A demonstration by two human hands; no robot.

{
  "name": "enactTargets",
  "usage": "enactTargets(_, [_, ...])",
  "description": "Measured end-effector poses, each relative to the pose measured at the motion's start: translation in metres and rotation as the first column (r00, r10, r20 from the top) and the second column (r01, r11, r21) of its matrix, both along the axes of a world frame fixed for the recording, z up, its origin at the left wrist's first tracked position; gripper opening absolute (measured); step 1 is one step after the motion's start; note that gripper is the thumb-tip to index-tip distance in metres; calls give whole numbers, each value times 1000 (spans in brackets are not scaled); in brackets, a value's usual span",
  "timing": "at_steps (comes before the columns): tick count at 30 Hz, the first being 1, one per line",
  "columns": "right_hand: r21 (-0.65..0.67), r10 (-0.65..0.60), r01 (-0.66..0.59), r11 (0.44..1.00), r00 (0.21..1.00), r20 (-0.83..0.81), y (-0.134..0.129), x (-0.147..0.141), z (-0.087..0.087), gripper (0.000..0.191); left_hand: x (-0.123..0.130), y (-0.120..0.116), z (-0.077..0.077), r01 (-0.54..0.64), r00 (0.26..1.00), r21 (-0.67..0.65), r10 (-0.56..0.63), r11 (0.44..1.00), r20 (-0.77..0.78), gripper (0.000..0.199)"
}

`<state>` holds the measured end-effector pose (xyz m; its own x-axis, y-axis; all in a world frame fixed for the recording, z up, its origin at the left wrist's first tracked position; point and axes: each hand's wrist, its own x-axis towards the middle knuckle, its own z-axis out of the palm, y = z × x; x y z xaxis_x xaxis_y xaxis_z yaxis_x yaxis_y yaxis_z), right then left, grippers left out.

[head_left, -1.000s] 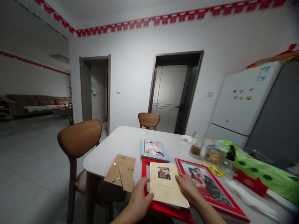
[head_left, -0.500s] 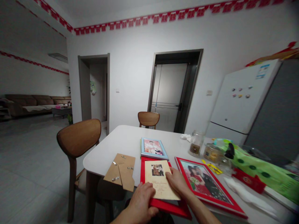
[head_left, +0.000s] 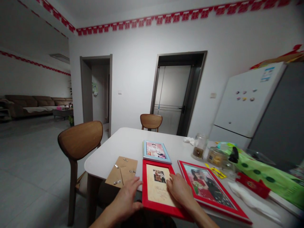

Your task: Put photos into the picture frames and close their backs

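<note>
A cream photo card (head_left: 156, 193) with a small picture lies inside the red picture frame (head_left: 155, 206) at the table's front edge. My right hand (head_left: 180, 191) is on the card's right side, its fingers curled and pressed together at that edge. At the frame's left side is my left hand (head_left: 127, 198), open, fingers stretched out and thumb apart, holding nothing. Its fingertips reach between the frame and a brown backing board (head_left: 120, 171) with metal clips, partly covering the board's lower end. Touching the red frame's far end is a light-blue framed photo (head_left: 156, 150).
Another red framed photo (head_left: 211, 190) lies at the right. Beyond it are a glass jar (head_left: 199, 148), a lidded container (head_left: 215, 156), a white tissue (head_left: 253, 199) and a green package (head_left: 273, 171). Wooden chairs stand at the left (head_left: 80, 139) and far side (head_left: 151, 121).
The cream card has gone from lying tilted over the red frame to lying within its border. My left hand has let go and shifted left, and my right hand's fingers have curled more.
</note>
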<state>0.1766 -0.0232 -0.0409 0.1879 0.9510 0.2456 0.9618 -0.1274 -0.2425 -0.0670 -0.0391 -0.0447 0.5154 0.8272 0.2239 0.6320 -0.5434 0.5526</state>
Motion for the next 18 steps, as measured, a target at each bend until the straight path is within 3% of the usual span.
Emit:
enactTargets(2, [42,115,-113,993,991,-61,-1,-16,5,33,-27,14,-2,-118,988,38,121,992,-93,69])
enactTargets(6, [122,361,-345,931,920,-152,-1,-73,10,33,-65,41,-15,-362,901,130,382,923,-206,66])
enactTargets(8, [116,424,-409,905,893,-152,0,-103,8,33,-70,48,-21,-381,892,164,409,910,-195,61])
enactTargets(11, [66,413,-408,911,904,-110,5,-134,5,36,-65,50,-22,-364,908,190,393,912,-143,53])
enactTargets(14, [80,391,-383,920,908,-152,8,-140,7,40,-55,46,-14,-378,911,231,405,896,-79,48])
enactTargets(18, [199,445,-406,892,865,-233,-1,-114,18,40,-34,32,4,-337,930,252,362,907,-58,47])
